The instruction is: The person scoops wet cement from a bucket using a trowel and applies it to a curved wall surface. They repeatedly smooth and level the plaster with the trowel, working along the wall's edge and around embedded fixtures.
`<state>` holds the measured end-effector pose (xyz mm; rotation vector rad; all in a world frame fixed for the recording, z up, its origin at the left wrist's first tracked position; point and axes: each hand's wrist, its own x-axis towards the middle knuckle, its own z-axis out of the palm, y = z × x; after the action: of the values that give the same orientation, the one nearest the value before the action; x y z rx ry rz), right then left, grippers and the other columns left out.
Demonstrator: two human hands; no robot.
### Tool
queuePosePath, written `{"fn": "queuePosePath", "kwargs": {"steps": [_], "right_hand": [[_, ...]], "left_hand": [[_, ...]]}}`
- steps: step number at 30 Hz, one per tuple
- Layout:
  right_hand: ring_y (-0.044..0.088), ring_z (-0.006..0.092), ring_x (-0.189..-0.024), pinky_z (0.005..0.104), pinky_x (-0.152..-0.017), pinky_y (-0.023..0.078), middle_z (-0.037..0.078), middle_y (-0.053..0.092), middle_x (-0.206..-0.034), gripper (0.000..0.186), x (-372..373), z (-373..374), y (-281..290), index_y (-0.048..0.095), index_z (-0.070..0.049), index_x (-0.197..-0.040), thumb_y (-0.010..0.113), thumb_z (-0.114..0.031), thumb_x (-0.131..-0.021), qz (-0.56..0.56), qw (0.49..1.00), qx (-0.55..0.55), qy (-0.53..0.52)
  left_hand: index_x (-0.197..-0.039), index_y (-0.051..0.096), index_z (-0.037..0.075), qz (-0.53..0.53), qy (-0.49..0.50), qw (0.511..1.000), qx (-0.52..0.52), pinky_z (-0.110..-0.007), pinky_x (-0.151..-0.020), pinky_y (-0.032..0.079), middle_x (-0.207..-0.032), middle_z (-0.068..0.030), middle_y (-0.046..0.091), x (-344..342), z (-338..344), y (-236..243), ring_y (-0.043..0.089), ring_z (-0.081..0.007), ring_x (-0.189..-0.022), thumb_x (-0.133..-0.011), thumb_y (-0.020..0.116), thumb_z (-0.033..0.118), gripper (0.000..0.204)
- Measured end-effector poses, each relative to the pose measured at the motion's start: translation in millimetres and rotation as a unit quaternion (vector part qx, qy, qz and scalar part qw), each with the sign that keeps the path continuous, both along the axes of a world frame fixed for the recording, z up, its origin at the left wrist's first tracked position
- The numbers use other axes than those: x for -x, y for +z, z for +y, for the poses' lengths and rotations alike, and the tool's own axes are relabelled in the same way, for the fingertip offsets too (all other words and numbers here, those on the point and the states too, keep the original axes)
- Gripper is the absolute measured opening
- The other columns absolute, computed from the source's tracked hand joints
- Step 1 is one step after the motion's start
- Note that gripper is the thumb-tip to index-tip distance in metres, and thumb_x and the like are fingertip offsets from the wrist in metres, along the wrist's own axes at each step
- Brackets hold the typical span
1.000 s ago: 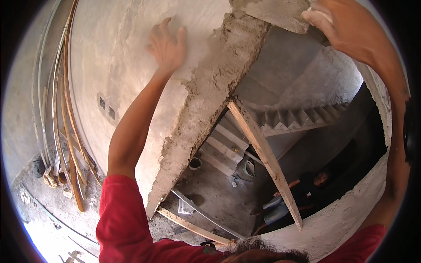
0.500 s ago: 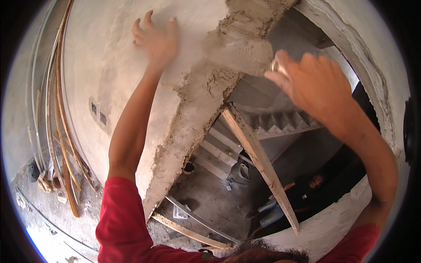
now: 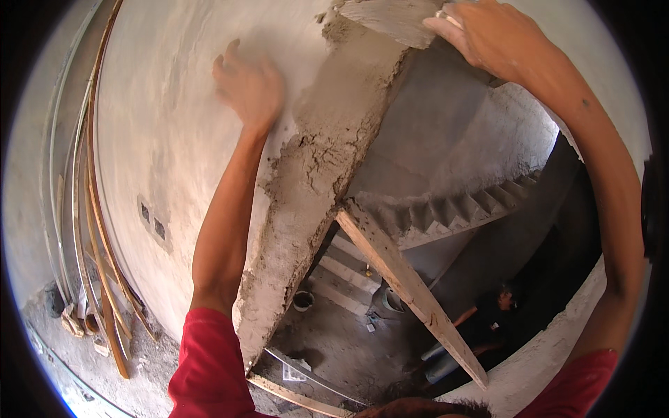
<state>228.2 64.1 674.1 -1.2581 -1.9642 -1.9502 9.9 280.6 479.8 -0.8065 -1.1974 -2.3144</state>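
Observation:
My right hand (image 3: 491,35) is wrapped round the handle of a plastering trowel (image 3: 390,19) at the top of the view. The trowel's mortar-smeared blade lies against the wall's edge; its handle is mostly hidden by my fingers. A strip of wet mortar (image 3: 348,83) runs down below it, smooth near the blade and rough and cracked lower down. On the left, my left hand (image 3: 251,87) is raised at the pale plastered wall (image 3: 174,90), empty, with its fingers apart, bent and slightly blurred. Whether its fingertips touch the wall I cannot tell.
A slanting wooden plank (image 3: 414,289) meets the mortared edge. Beyond and below lie concrete stairs (image 3: 481,205), a bucket (image 3: 303,301) and a person in dark clothing (image 3: 488,324). Long wooden strips (image 3: 93,174) lean at the left, near two recessed wall boxes (image 3: 153,221).
My right hand has moved the trowel upward along the edge, leaving smoother mortar beneath. My left hand stays near the same place on the wall. The view has shifted slightly.

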Motion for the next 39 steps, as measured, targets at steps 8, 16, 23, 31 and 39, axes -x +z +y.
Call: {"fn": "queuePosePath", "kwargs": {"steps": [8,16,23,31,39], "right_hand": [[0.068,0.0481,-0.097,0.0546,-0.087,0.054,0.030,0.071,-0.102,0.062,12,0,38,0.074,-0.002,-0.107,0.044,-0.056,-0.101,0.022,1.000,0.008,-0.004],[0.066,0.0430,-0.111,0.0548,-0.092,0.052,0.017,0.071,-0.120,0.048,1,5,79,0.068,-0.030,-0.127,0.038,-0.057,-0.102,-0.001,0.997,-0.011,-0.082],[0.067,0.0416,-0.107,0.0544,-0.090,0.053,0.014,0.073,-0.116,0.042,-28,5,127,0.067,-0.031,-0.126,0.041,-0.053,-0.101,-0.029,0.998,-0.062,-0.002],[0.068,0.0368,-0.074,0.0476,-0.069,0.055,0.018,0.068,-0.076,0.041,-49,-23,41,0.069,-0.014,-0.109,0.053,-0.050,-0.101,-0.066,0.996,-0.038,0.046],[0.070,0.0332,-0.079,0.0470,-0.067,0.056,0.014,0.071,-0.083,0.042,-52,3,0,0.070,-0.021,-0.114,0.050,-0.055,-0.101,-0.138,0.989,-0.048,0.039]], "left_hand": [[-0.153,0.030,0.016,-0.007,0.038,0.998,0.044,-0.066,-0.114,0.011,-0.156,-0.0259,0.019,-3,-14,5,0.016,-0.0409,-0.148,-0.098,0.054,0.033,0.063],[-0.152,0.031,0.013,-0.021,0.014,0.998,0.058,-0.064,-0.115,0.011,-0.153,-0.0257,0.025,-6,-14,5,0.016,-0.0397,-0.148,-0.099,0.053,0.036,0.062],[-0.148,0.034,0.004,-0.009,-0.008,0.999,0.053,-0.064,-0.114,0.013,-0.151,-0.0297,0.029,-8,-23,4,0.022,-0.0419,-0.145,-0.097,0.055,0.032,0.062],[-0.147,0.037,0.012,-0.013,-0.008,0.999,0.052,-0.057,-0.114,0.016,-0.148,-0.0237,0.036,-9,-14,6,0.028,-0.0366,-0.142,-0.098,0.054,0.036,0.057],[-0.148,0.036,0.013,-0.013,-0.009,0.999,0.047,-0.058,-0.114,0.015,-0.148,-0.0240,0.034,-5,-16,4,0.024,-0.0366,-0.144,-0.098,0.054,0.033,0.057]]}}
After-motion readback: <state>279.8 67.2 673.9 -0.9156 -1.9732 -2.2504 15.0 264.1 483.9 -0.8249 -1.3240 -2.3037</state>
